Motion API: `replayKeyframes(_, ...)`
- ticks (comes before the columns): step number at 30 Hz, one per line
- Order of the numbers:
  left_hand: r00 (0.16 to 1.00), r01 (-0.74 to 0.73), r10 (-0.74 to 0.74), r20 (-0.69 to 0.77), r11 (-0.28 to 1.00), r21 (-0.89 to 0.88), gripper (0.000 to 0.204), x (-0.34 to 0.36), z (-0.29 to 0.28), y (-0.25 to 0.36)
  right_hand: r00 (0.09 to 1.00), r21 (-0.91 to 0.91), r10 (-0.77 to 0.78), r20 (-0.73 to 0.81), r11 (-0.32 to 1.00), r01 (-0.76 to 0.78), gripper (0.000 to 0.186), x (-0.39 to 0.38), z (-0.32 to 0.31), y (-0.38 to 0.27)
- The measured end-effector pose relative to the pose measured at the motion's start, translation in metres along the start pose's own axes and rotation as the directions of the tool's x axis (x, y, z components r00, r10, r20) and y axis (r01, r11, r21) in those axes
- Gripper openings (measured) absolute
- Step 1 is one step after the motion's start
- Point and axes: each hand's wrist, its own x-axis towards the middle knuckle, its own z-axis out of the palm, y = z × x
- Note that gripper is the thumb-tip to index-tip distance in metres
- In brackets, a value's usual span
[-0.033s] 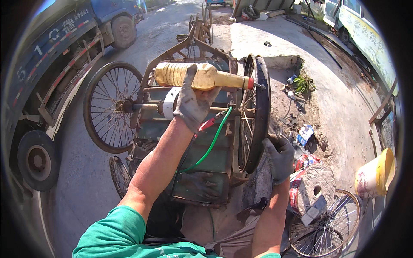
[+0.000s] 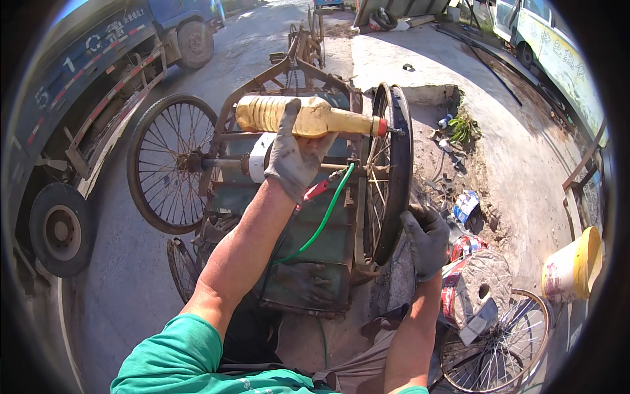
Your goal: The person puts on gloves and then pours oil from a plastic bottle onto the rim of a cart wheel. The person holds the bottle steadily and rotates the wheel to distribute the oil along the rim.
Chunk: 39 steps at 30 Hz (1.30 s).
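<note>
While a blue truck [image 2: 125, 39] fills the far L w/ its big tyre [image 2: 62, 231] low down, a rusty spoked wheel [image 2: 186, 161] comes next, on the L end of an axle [image 2: 226, 163] that runs across a worn cart frame [image 2: 285, 67]. White drum [image 2: 256, 157] sits on that axle, approx. mid-left, and right by it we get the L hand [image 2: 294, 157], gray glove on, arm in from a green sleeve [image 2: 174, 348].

L hand's closed round a plastic bottle [image 2: 318, 118], yellowish stuff inside: one digit lies up over the near side, the rest of the hand's underneath. Bottle's on its side, just past the palm, base sticking out L of the hand, neck pointing R. Red cap [image 2: 380, 127] at that end w/ a thin dark tip [image 2: 396, 131] right at the R wheel's black tyre [image 2: 405, 171]; can't tell if it's touching. Below the hand, a red fitting [image 2: 315, 190] & green hose [image 2: 327, 220] curve down over the green panels [image 2: 305, 285].

Over to the R hand [image 2: 428, 243], gloved too: fingers bent, half closed, fingertips up against the tyre's lower outer edge; can't tell if it's actually gripping. Bottle's well off from this one, up & to the L.

Further R: big pale roll [image 2: 489, 282] w/ a loose spoked wheel [image 2: 545, 328] under it, green plant [image 2: 464, 129] higher up, then a white-&-yellow bucket [image 2: 569, 268], tilted, & a pale van [image 2: 551, 49] up top, far R.
</note>
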Motion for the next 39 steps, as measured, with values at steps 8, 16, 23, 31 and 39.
replayKeyframes(8,1.000,0.028,-0.028,0.003,0.999,-0.023,0.050,0.002,-0.003,0.002,0.950,-0.191,-0.304,0.075,0.930,0.312,0.023,0.002,-0.003,0.000)
replayKeyframes(16,1.000,0.012,-0.011,-0.015,0.999,0.030,0.050,-0.009,0.002,-0.001,0.972,-0.084,0.051,0.229,0.996,-0.033,0.020,-0.006,-0.021,-0.004)
replayKeyframes(23,1.000,-0.008,0.007,-0.019,1.000,-0.008,0.051,-0.009,0.004,-0.004,0.978,-0.172,-0.118,0.169,0.974,0.147,0.020,-0.007,-0.011,-0.010)
replayKeyframes(31,1.000,0.009,-0.009,-0.019,1.000,0.007,0.053,-0.008,0.008,-0.003,0.985,-0.134,-0.067,0.160,0.987,0.089,0.024,-0.007,-0.009,-0.012)
replayKeyframes(39,0.999,0.044,-0.045,-0.019,0.997,-0.065,0.053,-0.016,0.008,-0.008,0.998,0.058,-0.062,0.026,0.996,0.060,0.025,-0.003,0.003,0.000)
